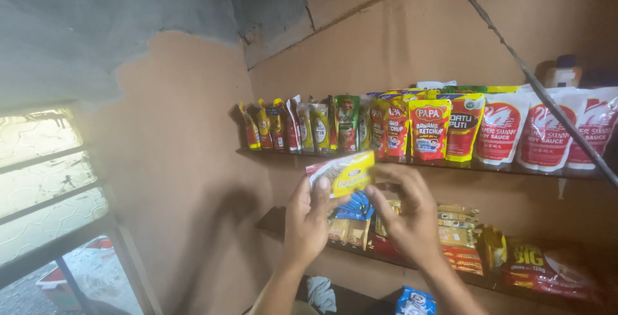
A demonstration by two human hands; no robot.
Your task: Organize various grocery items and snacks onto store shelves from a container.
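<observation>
Both my hands are raised in front of two wall shelves. My left hand (pixel 306 218) pinches the left end of a small yellow and white sachet (pixel 342 173), thumb on its front. My right hand (pixel 407 209) holds the sachet's right end with its fingers curled over the top edge. The sachet is held level, just below the upper shelf (pixel 270 155). Behind my hands, blue packets (pixel 355 207) hang or stand at the lower shelf.
The upper shelf carries a row of standing sauce pouches (pixel 430 128) in red, yellow, green and white. The lower shelf (pixel 273 225) holds flat snack and seasoning packs (pixel 547 267). A louvred glass window (pixel 45 180) is at the left. A thin diagonal rod (pixel 534 77) crosses the right side.
</observation>
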